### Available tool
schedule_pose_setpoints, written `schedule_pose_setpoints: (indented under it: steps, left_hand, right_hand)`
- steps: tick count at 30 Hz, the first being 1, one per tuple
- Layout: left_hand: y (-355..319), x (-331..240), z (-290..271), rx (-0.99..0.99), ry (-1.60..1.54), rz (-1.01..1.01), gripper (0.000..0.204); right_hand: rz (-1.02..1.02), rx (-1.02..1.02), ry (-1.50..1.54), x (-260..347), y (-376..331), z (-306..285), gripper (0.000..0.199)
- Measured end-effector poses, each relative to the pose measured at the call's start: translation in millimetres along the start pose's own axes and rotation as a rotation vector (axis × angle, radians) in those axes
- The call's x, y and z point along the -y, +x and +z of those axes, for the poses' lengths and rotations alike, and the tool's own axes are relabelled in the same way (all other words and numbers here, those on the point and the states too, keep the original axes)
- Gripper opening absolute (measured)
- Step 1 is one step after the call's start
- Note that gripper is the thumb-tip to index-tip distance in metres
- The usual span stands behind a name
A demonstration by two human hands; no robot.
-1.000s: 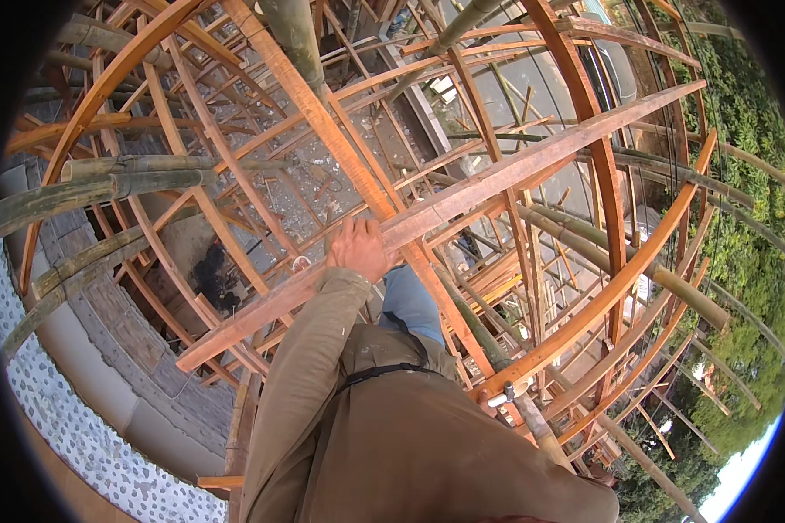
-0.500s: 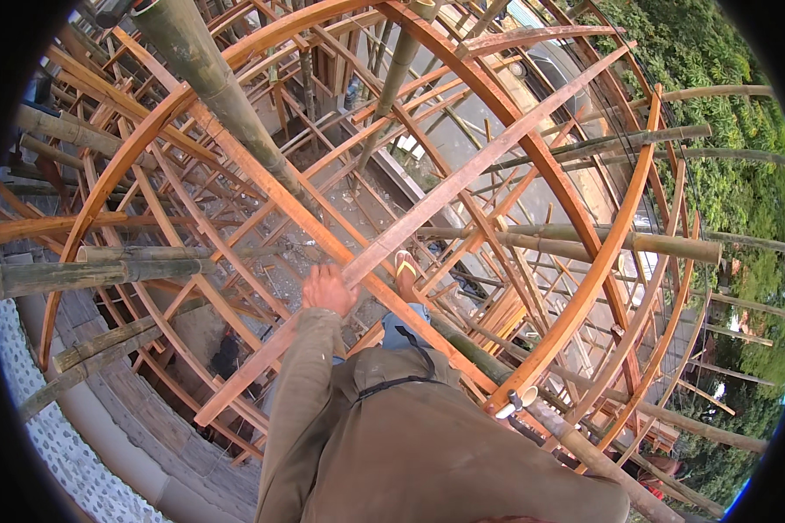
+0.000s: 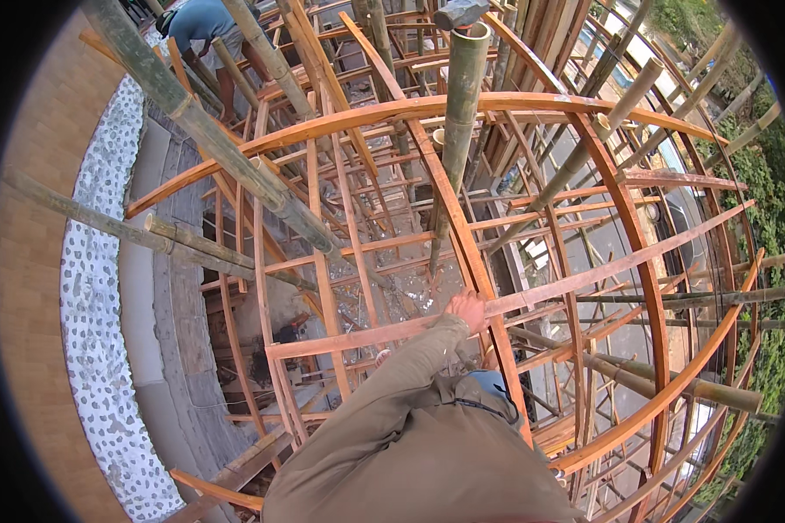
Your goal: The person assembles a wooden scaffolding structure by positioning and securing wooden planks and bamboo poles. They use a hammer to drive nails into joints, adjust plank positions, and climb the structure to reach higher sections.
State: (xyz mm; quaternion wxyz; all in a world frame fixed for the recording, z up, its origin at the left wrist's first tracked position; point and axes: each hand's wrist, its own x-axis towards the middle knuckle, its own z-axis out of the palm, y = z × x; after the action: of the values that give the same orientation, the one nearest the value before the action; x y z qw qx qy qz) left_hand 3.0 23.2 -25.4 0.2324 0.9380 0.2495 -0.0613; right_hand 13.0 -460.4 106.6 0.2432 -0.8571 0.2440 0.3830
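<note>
One hand shows in the head view: the left hand (image 3: 468,310), at the end of an olive-brown sleeve (image 3: 384,383), rests on a long orange-painted wooden slat (image 3: 584,277) that runs slantwise through the curved lattice. Its grip looks folded over the slat just where this crosses a curved orange wooden rib (image 3: 449,209), though the fingers are too small to make out surely. The right hand is out of sight.

Around the hand spreads a dome-like frame of orange wooden arches and crosspieces (image 3: 340,244), braced by grey-green bamboo poles. One thick upright bamboo pole (image 3: 462,105) rises just beyond the hand; a long slanted bamboo pole (image 3: 209,131) crosses to its left. At the far upper left a person in a blue shirt (image 3: 202,22) bends among the poles. A pebble-patterned white curb (image 3: 96,288) lies below, left.
</note>
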Motion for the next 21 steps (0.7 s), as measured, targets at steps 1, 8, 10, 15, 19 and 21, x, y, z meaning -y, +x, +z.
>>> schedule_pose_setpoints:
  steps: [1, 8, 10, 15, 19, 21]
  left_hand:
    - [0.7, 0.0, 0.4, -0.002, -0.009, 0.0, 0.053]
    - [-2.5, -3.5, -5.2, 0.049, 0.008, -0.021, 0.062]
    - [-10.4, -3.7, -8.7, -0.141, -0.022, 0.012, 0.063]
    - [-44.9, -7.3, -17.8, -0.39, -0.278, -0.05, 0.066]
    - [-80.9, -20.3, -22.0, -0.122, -1.509, -0.371, 0.056]
    - [-95.6, -28.9, -24.0, -0.088, -2.028, -0.439, 0.054]
  right_hand:
    - [-0.025, 0.009, -0.013, 11.5, 0.0, 0.8, 0.016]
    - [-0.634, 0.206, 0.035, 165.3, 14.4, 25.9, 0.021]
    - [-0.856, 0.427, 0.188, 209.8, 15.5, 41.7, 0.019]
    - [-0.964, 0.434, -0.019, 267.7, -9.9, 108.0, 0.025]
    - [-0.881, 0.649, -0.116, 281.6, -34.1, 151.7, 0.033]
    - [-1.187, 0.716, -0.151, 281.8, -42.0, 168.4, 0.042]
